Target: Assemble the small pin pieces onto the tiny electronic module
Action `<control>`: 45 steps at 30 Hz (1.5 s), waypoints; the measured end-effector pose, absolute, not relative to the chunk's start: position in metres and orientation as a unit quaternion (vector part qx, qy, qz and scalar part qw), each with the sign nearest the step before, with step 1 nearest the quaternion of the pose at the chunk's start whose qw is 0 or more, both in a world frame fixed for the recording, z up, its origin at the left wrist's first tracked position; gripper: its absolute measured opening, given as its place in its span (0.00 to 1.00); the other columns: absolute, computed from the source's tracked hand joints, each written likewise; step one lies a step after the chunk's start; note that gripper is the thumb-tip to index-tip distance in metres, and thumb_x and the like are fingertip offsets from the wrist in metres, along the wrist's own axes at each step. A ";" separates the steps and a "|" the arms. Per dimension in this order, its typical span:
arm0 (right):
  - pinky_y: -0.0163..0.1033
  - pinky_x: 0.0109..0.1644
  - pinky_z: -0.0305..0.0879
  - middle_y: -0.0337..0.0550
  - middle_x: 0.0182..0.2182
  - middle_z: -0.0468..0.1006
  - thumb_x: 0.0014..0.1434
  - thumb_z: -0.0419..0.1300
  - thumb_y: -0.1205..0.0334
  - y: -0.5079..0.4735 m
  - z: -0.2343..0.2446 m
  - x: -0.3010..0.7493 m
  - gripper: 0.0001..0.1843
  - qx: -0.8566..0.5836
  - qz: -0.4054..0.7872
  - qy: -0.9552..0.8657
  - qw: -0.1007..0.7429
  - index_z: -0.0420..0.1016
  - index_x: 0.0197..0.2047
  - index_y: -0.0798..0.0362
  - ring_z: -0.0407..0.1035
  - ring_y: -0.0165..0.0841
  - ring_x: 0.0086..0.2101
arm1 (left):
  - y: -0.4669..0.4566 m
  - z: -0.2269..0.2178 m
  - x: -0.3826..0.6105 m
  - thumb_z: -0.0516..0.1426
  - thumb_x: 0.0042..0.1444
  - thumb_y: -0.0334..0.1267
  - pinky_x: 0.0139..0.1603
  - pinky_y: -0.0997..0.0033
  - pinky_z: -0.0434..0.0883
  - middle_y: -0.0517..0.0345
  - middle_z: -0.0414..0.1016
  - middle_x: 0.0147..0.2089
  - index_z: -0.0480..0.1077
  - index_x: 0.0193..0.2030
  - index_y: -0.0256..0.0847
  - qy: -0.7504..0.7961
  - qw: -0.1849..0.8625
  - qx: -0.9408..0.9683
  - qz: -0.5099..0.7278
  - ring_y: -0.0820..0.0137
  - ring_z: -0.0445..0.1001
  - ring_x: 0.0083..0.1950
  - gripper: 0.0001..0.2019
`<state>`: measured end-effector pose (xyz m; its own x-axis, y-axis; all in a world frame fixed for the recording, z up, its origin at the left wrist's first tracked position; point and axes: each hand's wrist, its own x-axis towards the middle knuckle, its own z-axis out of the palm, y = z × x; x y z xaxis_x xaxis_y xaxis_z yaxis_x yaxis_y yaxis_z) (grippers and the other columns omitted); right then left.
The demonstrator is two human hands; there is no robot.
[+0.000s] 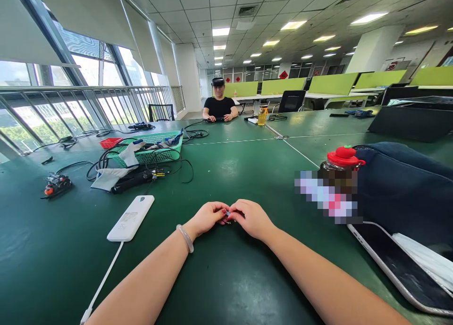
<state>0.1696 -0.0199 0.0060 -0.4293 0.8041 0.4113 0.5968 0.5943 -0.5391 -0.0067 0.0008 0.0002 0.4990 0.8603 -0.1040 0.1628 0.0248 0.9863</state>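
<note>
Grip of left hand (pixel 209 218) and right hand (pixel 252 218) pinched on a small bluish piece (pixel 228 213) between facing fingertips, equally near both, long axis too hidden to read, green bench (pixel 226 278) beneath.

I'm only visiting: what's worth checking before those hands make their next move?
1. Left hand pinching the small bluish object: ok.
2. Right hand at the same object: ok, fingertips on it.
3. Object's shape and condition: cannot tell, fingers mostly hide it.
4. White device away from both hands: ok.
5. Bracelet off the fingers: ok, around the left wrist.
</note>
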 end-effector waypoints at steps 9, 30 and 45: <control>0.34 0.38 0.61 0.39 0.31 0.74 0.57 0.54 0.62 -0.016 0.006 0.174 0.07 -0.417 0.168 -0.830 0.331 0.74 0.35 0.50 0.67 0.28 0.33 | -0.003 0.009 -0.003 0.58 0.47 0.48 0.32 0.74 0.65 0.56 0.70 0.28 0.69 0.35 0.33 0.410 0.605 0.610 0.306 0.75 0.68 0.29 0.18; 0.36 0.43 0.61 0.43 0.38 0.71 0.47 0.62 0.57 -0.014 0.010 0.188 0.20 -0.499 0.209 -0.821 0.184 0.71 0.45 0.51 0.66 0.33 0.38 | -0.001 0.000 0.000 0.49 0.52 0.40 0.22 0.79 0.62 0.68 0.57 0.18 0.63 0.35 0.39 0.421 0.593 0.588 0.353 0.79 0.61 0.19 0.07; 0.33 0.36 0.61 0.38 0.28 0.71 0.48 0.59 0.67 -0.007 -0.001 0.186 0.04 -0.487 0.213 -0.823 0.200 0.75 0.28 0.52 0.65 0.28 0.30 | -0.010 0.002 0.007 0.54 0.50 0.39 0.32 0.72 0.70 0.61 0.68 0.24 0.63 0.38 0.38 0.466 0.565 0.574 0.366 0.74 0.71 0.27 0.10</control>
<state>0.1859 -0.0073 -0.0013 -0.4462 0.8865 0.1228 0.7158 0.4359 -0.5456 0.0072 -0.0103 0.0021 0.2969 0.9490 -0.1062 0.1207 0.0730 0.9900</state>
